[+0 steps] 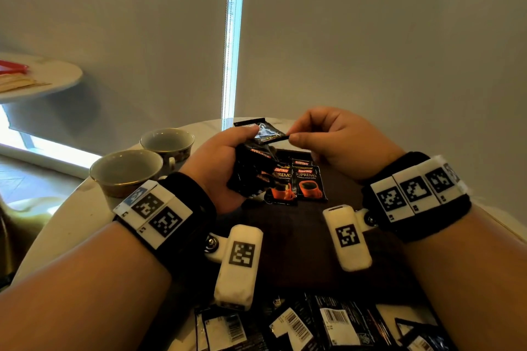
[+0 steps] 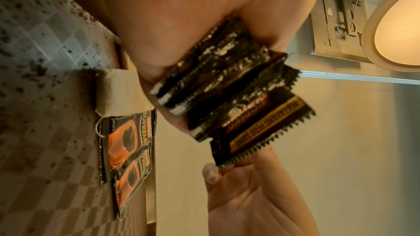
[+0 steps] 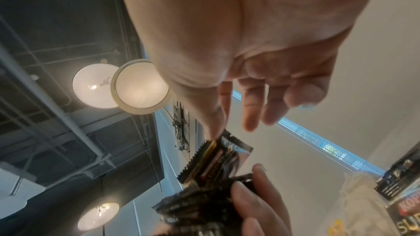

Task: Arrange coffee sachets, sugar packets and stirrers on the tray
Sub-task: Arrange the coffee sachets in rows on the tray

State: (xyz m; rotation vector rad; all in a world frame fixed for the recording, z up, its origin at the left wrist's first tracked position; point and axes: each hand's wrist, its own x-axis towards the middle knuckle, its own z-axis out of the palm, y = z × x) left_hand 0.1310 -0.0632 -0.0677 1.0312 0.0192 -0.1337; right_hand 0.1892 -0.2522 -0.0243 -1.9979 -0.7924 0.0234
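Observation:
My left hand (image 1: 225,157) grips a fanned bundle of black coffee sachets (image 1: 251,171) above the dark tray (image 1: 299,236). My right hand (image 1: 322,134) pinches the corner of the top sachet (image 1: 268,132) between thumb and forefinger. In the left wrist view the bundle (image 2: 227,78) fans out of the left palm, and the right hand (image 2: 238,182) pinches the serrated edge of the lowest sachet (image 2: 261,130). The right wrist view shows that sachet (image 3: 218,157) held by the right thumb tip. Two orange-cup sachets (image 1: 296,185) lie side by side on the tray's far part.
Two empty cups (image 1: 128,171) (image 1: 168,142) stand on the round table left of the tray. Several more sachets (image 1: 313,322) lie face down at the tray's near end. A second table (image 1: 42,77) with a red item is at far left.

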